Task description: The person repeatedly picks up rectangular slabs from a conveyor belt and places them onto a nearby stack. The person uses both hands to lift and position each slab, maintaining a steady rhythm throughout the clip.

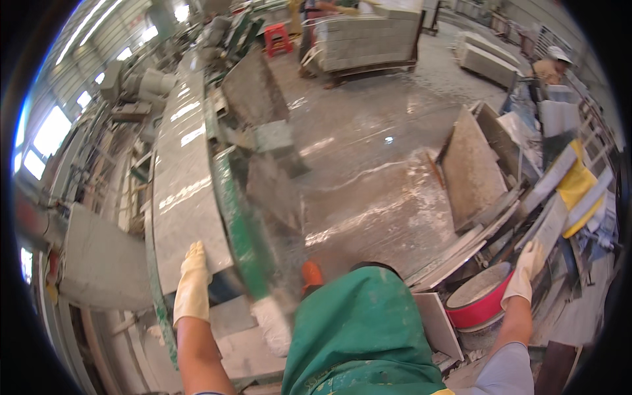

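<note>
The left hand (192, 284), gloved in pale rubber, is laid flat and open on the near end of a long polished stone slab (181, 178), grasping nothing; the slab is carried on a green-edged machine bed (240, 224) running away from the person. The right hand (526, 266), gloved alike, is stretched out to the side just above a red basin (477, 306) and against leaning stone strips (559, 197); whether anything is gripped there cannot be told. The slab is best steadied, it is judged, with the palm kept flat and well away from the green edge, where dust is thrown up. One slab is counted on the bed, one red basin, two gloved hands, one large brown slab (471, 171) leaning on the wet floor (368, 151), and one red stool (278, 37) far off.
</note>
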